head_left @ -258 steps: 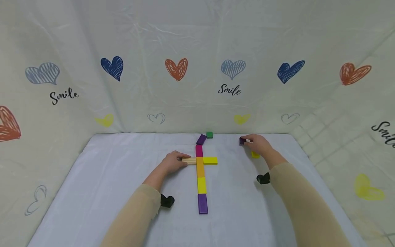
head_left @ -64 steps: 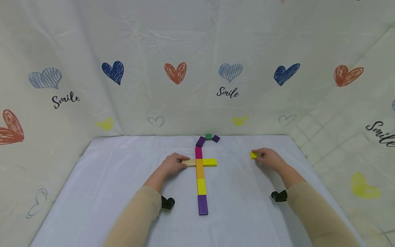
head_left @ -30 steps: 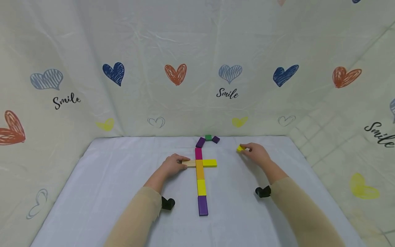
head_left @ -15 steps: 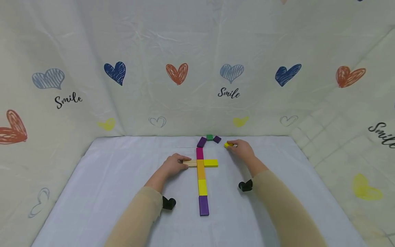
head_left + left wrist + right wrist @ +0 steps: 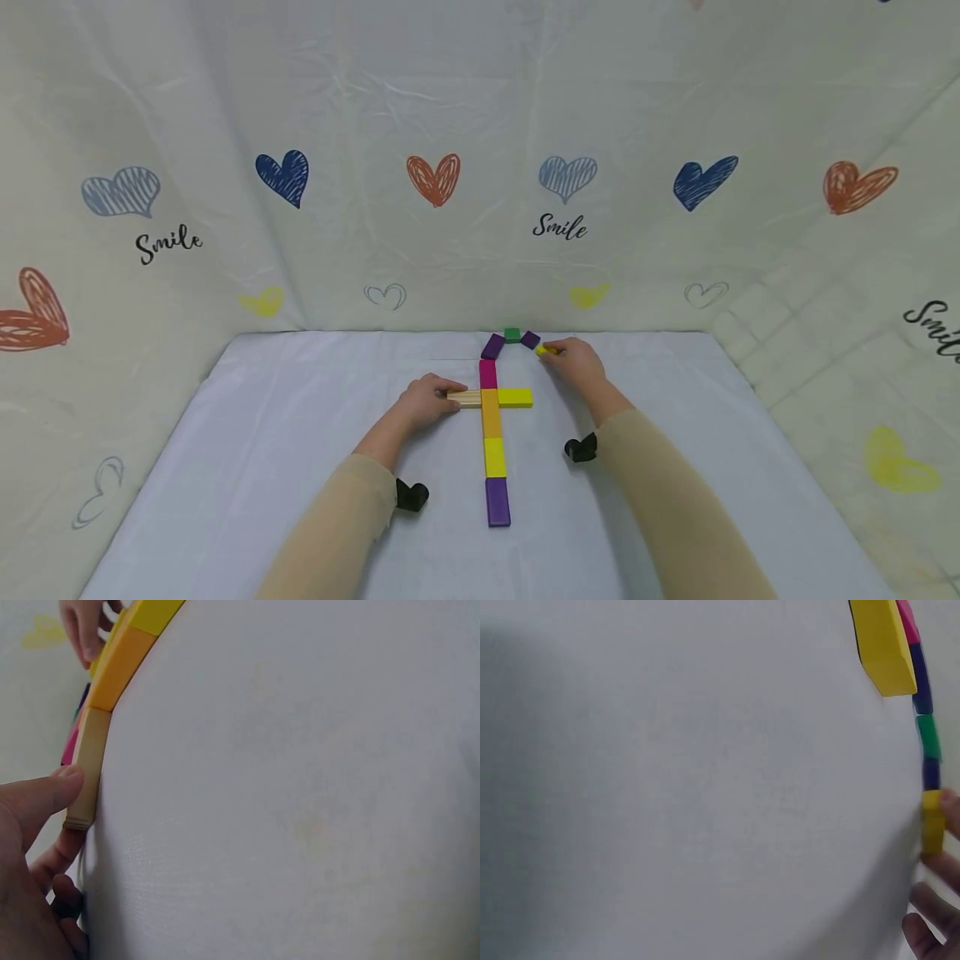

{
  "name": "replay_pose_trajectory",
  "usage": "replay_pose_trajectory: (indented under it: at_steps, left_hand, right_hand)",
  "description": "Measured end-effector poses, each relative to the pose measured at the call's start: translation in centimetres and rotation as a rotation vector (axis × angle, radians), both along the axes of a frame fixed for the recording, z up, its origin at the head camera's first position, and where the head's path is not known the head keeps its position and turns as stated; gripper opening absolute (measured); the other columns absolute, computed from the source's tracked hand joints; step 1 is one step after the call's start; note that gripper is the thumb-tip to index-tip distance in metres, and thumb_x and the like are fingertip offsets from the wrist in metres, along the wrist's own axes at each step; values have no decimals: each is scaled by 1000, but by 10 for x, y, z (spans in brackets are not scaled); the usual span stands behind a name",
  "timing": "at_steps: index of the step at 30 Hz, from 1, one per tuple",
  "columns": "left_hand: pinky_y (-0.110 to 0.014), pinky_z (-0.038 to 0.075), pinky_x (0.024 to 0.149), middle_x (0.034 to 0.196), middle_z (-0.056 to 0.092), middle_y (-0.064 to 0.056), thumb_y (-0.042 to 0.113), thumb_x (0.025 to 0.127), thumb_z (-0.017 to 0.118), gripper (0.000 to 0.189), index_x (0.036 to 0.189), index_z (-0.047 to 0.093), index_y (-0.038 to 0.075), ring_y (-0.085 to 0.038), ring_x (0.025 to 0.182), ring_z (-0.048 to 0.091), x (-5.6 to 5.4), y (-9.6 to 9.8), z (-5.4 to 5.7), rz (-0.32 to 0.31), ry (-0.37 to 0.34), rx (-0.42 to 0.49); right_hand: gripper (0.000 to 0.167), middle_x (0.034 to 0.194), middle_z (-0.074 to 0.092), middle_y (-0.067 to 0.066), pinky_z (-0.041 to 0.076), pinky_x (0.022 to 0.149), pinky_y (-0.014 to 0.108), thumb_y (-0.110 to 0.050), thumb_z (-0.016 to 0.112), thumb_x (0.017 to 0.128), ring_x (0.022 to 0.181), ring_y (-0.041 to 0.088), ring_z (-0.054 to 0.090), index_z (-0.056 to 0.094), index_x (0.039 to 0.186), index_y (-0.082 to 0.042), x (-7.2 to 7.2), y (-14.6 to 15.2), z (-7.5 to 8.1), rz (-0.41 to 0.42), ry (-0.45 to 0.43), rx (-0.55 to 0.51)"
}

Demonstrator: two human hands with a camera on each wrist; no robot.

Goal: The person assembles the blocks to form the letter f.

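Note:
My left hand (image 5: 426,400) grips the outer end of a plain wooden block (image 5: 91,750) between thumb and finger. That block meets the left side of an orange block (image 5: 491,412). Across from it a yellow block (image 5: 515,397) sticks out to the right. With thumb and fingertips, my right hand (image 5: 579,364) pinches a small yellow block (image 5: 933,825) at the end of a curve. The curve runs from a magenta block (image 5: 488,374) through a purple block (image 5: 492,347), a green block (image 5: 512,335) and a small purple block (image 5: 530,339). Fingers partly cover the small yellow block.
Below the orange block, another yellow block (image 5: 494,457) and a long purple block (image 5: 498,502) continue the line toward me. Everything lies on a white cloth (image 5: 285,467). A printed curtain (image 5: 480,258) rises right behind the green block.
The right hand set the small purple block beside the green one, then picked up the small yellow block and carried it left to the curve's end. My left hand stays on the wooden block.

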State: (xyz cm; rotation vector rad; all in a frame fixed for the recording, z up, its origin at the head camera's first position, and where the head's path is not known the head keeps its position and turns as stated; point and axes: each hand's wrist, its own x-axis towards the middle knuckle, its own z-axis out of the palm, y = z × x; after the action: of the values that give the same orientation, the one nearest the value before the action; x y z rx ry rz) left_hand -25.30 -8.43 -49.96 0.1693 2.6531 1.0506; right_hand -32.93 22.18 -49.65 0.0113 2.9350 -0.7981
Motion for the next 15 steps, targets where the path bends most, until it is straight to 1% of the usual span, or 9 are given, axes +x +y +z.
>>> replay_pose_trajectory:
  at_steps: [4,9,15]
  left_hand:
    - [-51,39,99,124,57,-4,28,93,68,31,124,71,32,-28,114,47,0,1,1,-4,0,-20]
    - [-50,41,98,124,57,-5,28,93,68,32,125,71,32,-28,113,48,0,2,2,8,0,-36]
    - [-49,42,96,124,57,-6,27,93,68,32,125,71,31,-28,111,49,3,4,4,12,-5,-30]
  right_hand:
    - [39,128,61,12,42,103,48,-33,62,98,113,31,53,64,134,-17,3,0,4,19,-9,6]
    - [39,126,60,12,45,99,46,-29,60,99,106,30,52,62,136,-17,7,0,10,42,-25,-5]
    - [39,124,61,12,45,98,46,-30,60,99,106,30,52,62,137,-17,6,2,9,53,-31,-8]
